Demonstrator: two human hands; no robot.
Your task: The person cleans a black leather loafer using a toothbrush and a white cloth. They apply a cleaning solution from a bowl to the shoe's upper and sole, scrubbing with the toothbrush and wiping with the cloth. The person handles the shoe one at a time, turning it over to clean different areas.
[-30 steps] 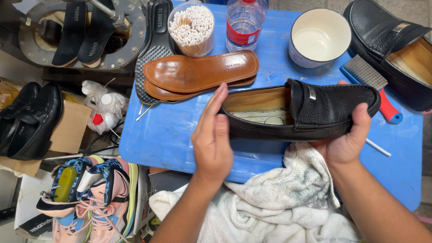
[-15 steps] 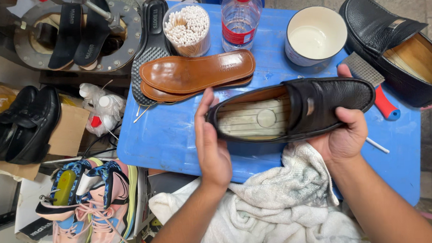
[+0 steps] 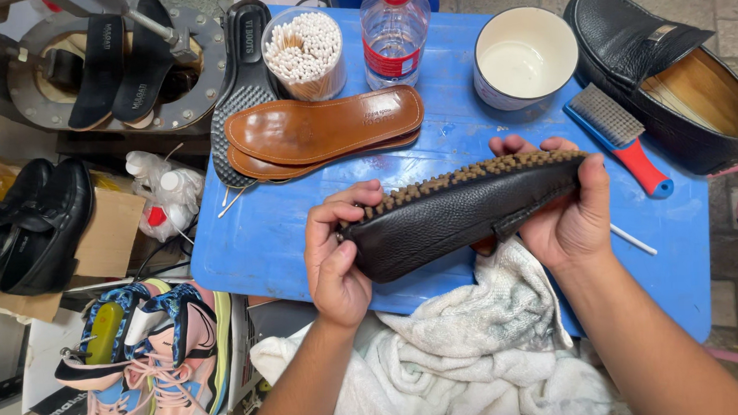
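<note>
While both hands' fingers (image 3: pixel 348 212) curl shut, they grip black loafer (image 3: pixel 460 212) w/ sole up.

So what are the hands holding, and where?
Both hold one black loafer: left hand at the heel, right hand at the toe.

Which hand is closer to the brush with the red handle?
Right. The right hand, gripping the black shoe's toe, sits just beside the brush; the left hand holds the heel, a shoe-length farther away.
</note>
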